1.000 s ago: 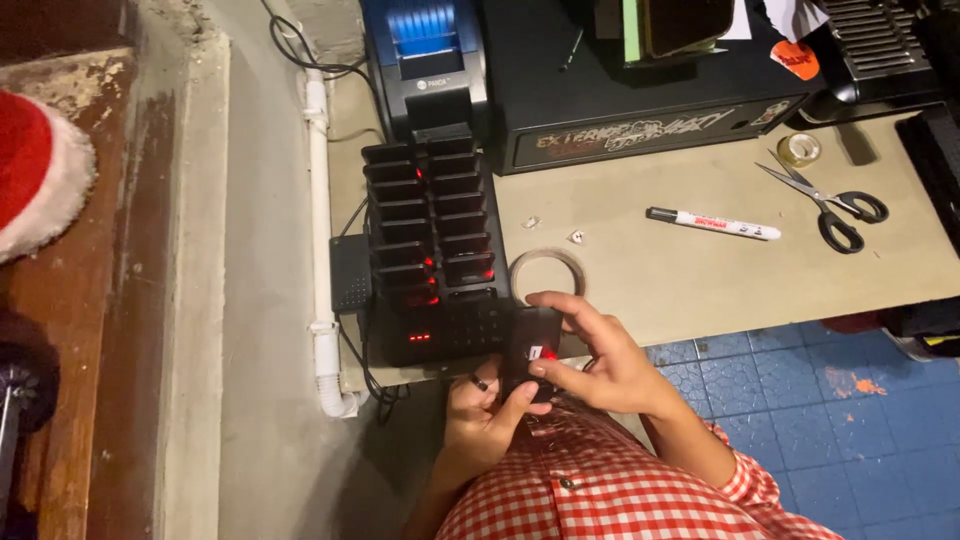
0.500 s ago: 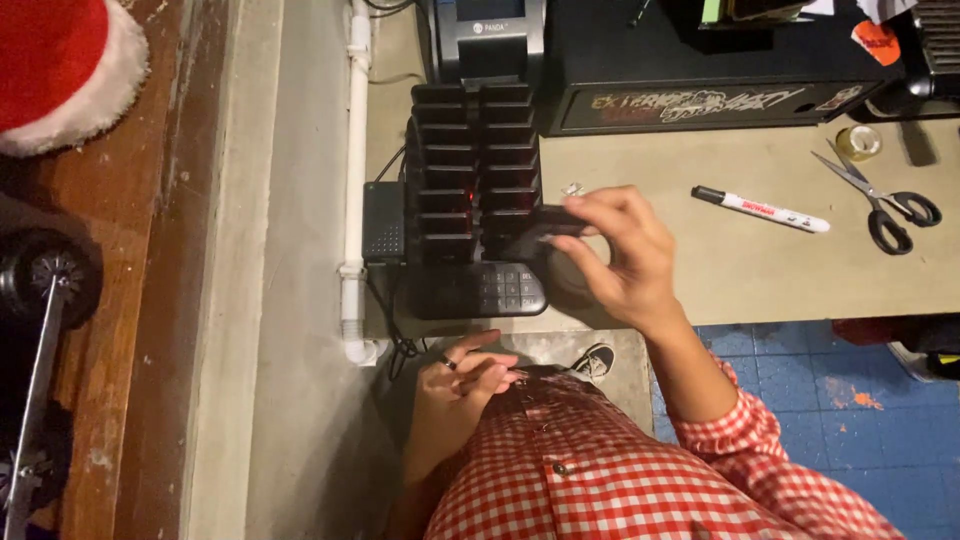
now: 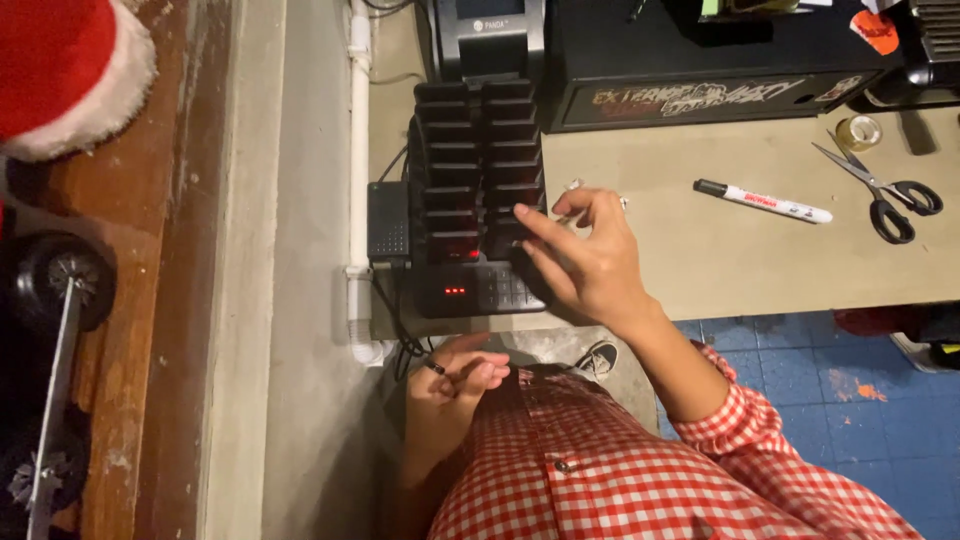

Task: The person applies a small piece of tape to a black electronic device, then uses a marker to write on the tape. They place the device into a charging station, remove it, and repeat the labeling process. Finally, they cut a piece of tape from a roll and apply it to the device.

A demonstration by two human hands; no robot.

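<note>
Your right hand [image 3: 590, 265] rests spread fingers on the pager rack [image 3: 478, 170], gripping nothing. Your left hand [image 3: 462, 378] curls loosely at your shirt [image 3: 640, 470], empty.

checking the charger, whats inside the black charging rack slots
The black charging rack holds two columns of black pagers. The right hand covers the lower right slots, so their contents cannot be seen. The left hand is by the shirt.
</note>
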